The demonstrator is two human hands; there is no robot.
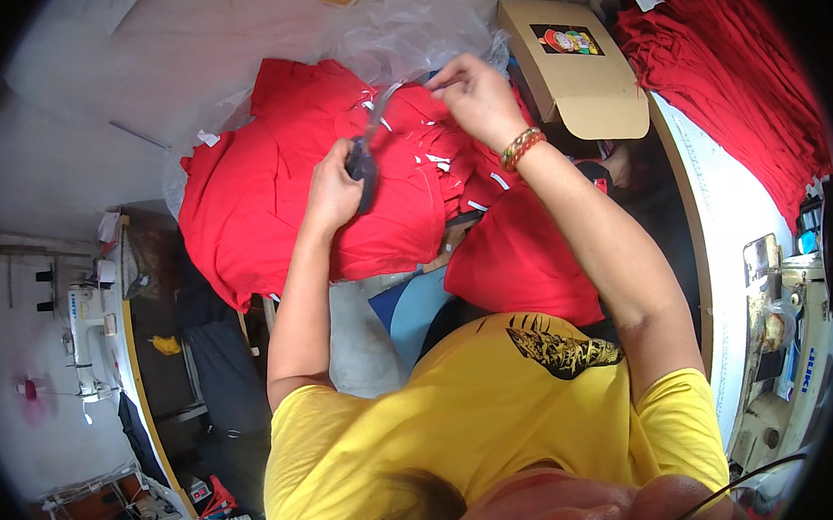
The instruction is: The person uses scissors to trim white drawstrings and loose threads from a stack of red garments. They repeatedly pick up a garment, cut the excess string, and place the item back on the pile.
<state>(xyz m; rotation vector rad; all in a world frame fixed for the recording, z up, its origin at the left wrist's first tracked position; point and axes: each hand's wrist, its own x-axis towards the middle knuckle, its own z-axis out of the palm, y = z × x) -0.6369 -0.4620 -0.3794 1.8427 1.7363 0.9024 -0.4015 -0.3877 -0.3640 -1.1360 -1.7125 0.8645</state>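
In my left hand point(337, 184) is a dark, rounded object point(363, 176), gripped with the fingers closed round its side; its exact kind is unclear. A thin greyish, see-through strip point(378, 113) runs up from it towards my right hand point(469, 90). Those right fingers are pinched together at the strip's far end, where the motion is slightly blurred. Below both hands lies a heap of red fabric pieces point(281, 187), with small white tags point(438, 162) scattered on it. More red cloth point(520, 259) drapes down over my lap.
A brown cardboard box point(539, 79) stands beyond my right arm. Piled red garments point(728, 84) cover the white table point(704, 165) at right, near a sewing machine point(800, 381). Clear plastic point(414, 25) lies behind the heap. Another sewing machine point(86, 338) is at far left.
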